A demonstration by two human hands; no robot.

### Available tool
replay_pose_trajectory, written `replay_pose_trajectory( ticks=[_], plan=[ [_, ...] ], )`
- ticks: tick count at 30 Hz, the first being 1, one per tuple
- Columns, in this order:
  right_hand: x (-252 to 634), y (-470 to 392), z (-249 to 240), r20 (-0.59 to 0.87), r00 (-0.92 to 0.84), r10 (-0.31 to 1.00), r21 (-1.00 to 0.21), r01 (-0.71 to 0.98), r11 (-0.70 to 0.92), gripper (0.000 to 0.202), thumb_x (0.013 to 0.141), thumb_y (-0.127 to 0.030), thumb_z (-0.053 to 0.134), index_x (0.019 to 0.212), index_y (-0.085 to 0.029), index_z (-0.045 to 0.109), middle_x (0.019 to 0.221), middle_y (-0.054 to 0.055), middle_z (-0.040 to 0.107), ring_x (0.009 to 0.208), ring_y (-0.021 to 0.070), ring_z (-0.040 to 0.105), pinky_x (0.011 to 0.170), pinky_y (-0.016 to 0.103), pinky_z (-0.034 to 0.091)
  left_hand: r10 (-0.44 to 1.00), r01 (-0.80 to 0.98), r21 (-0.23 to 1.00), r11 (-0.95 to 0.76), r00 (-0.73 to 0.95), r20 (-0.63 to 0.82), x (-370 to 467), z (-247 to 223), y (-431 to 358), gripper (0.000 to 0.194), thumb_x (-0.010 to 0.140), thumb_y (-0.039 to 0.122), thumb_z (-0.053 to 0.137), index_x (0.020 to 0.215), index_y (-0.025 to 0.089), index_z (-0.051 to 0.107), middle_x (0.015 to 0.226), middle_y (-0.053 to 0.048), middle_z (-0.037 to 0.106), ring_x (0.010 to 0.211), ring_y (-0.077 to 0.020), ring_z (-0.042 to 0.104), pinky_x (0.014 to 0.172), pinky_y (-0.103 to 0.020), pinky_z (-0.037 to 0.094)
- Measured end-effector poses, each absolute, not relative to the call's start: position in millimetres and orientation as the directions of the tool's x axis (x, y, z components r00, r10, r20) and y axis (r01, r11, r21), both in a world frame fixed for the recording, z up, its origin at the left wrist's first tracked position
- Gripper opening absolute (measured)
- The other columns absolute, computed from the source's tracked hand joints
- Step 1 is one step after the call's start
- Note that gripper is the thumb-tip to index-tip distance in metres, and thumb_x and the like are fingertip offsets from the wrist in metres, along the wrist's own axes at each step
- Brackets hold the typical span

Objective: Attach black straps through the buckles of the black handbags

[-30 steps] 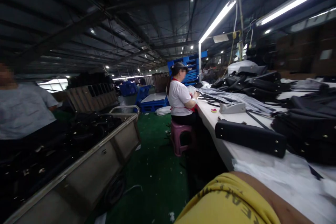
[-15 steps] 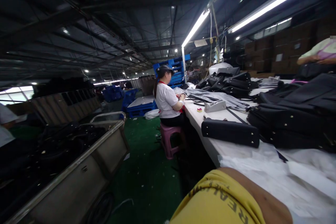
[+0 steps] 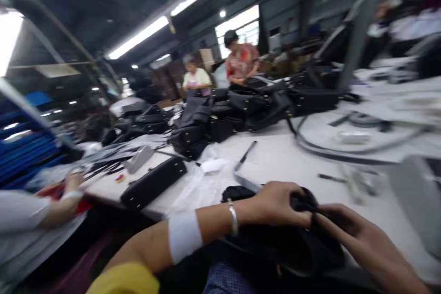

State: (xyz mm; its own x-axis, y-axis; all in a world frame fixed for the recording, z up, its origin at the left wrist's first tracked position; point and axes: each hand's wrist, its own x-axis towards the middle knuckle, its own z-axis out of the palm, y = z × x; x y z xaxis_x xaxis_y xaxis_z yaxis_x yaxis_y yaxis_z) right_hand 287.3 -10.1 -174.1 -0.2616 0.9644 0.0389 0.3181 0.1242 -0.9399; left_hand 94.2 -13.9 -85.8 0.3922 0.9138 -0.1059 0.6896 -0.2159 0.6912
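"Gripping what, are we, at the near edge of the white table (image 3: 275,156)?"

"A black item (image 3: 299,241), right at that table's near edge. Our left hand (image 3: 274,204) has thumb and fingers clenched on its bunched upper part; our right hand (image 3: 360,232) grasps it just beside, though blur hides exactly what those fingertips pinch."

"What could go wrong for us?"

"We think the fold could slip free if we tug unevenly, since only a small part seems caught. The item could also slide off the table's edge if its lower part hangs unsupported; we cannot tell what bears it."

"And the white sheeting (image 3: 193,188) on the table's left part?"

"It could snag if we swept the item that way."
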Motion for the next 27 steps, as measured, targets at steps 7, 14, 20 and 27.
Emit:
replay_pose_trajectory(
  ticks=[7,14,20,27],
  plan=[
    [298,-11,-172,-0.097,-0.328,0.940,-0.995,0.010,-0.100,0.034,0.082,-0.049,0.070,0.099,-0.019,0.066,0.090,0.004,0.075,0.086,0.0217,0.069,0.073,0.029,0.053,0.940,0.719,0.674,-0.172,0.324,-0.106,101,-83,-6,0.021,0.072,0.025,0.070,0.090,0.015,0.070,0.083,-0.002,0.071,0.078,-0.0185,0.064,0.068,-0.025,0.046],
    [293,-17,-177,-0.082,-0.285,0.955,-0.996,-0.018,-0.091,0.029,0.082,-0.044,0.071,0.097,-0.020,0.064,0.086,0.001,0.071,0.082,0.0187,0.067,0.072,0.027,0.051,0.961,0.714,0.691,-0.118,0.257,-0.102,115,-81,-12,0.011,0.074,0.020,0.065,0.084,0.015,0.067,0.077,-0.001,0.069,0.074,-0.0166,0.062,0.064,-0.023,0.044],
    [288,-23,-183,-0.040,-0.211,0.977,-0.999,0.021,-0.037,0.024,0.084,-0.042,0.068,0.096,-0.021,0.063,0.082,0.000,0.068,0.079,0.0179,0.065,0.070,0.027,0.049,0.980,0.771,0.628,-0.102,0.185,-0.068,124,-86,-19,0.011,0.073,0.018,0.065,0.084,0.016,0.066,0.079,-0.001,0.069,0.076,-0.0178,0.063,0.069,-0.026,0.046],
    [286,-18,-174,0.042,-0.166,0.985,-0.994,0.092,0.058,0.018,0.088,-0.038,0.062,0.096,-0.023,0.063,0.090,0.001,0.070,0.088,0.0205,0.067,0.081,0.030,0.051,0.961,0.817,0.550,-0.174,0.264,-0.088,121,-83,-3,0.012,0.076,0.021,0.066,0.087,0.017,0.066,0.080,-0.001,0.070,0.073,-0.0173,0.061,0.065,-0.026,0.045]
  ],
)
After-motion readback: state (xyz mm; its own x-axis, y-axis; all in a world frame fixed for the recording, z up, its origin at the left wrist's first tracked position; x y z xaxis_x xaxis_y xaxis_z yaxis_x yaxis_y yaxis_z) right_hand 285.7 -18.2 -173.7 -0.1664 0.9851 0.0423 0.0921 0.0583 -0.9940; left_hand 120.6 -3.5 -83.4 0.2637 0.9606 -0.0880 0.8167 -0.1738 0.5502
